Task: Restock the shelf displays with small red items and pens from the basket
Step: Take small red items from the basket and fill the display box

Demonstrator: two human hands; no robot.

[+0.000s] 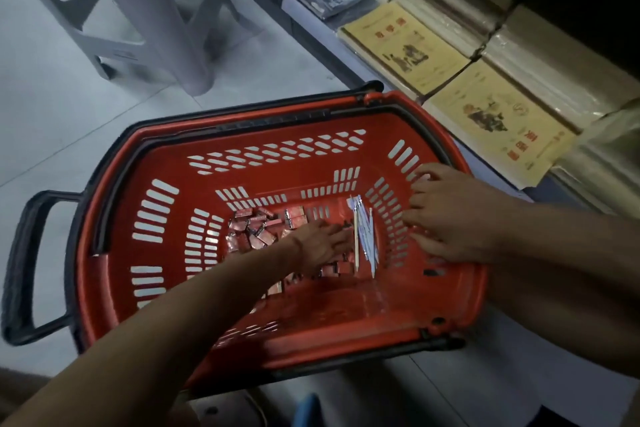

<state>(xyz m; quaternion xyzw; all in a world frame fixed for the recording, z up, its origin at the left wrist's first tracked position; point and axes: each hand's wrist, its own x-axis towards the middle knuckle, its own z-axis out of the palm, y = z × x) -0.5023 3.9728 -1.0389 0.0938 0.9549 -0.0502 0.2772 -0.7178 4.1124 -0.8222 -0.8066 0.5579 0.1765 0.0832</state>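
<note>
Reaching into the red basket (166, 156), the left hand (322, 243) lies flat over the small red items (256, 229), grip released; the pens (365, 236) lie just right. The right hand (446, 215) rests spread on the right wall, holding nothing. Gathering seems underway; next, fingers must close round a batch.

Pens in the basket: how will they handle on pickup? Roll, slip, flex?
Likely stiff and light: the pens look thin and straight. Probably apt to roll or scatter, since they lie loose in a bunch on the basket floor. Tips might catch in the nearby slots if pushed.
</note>
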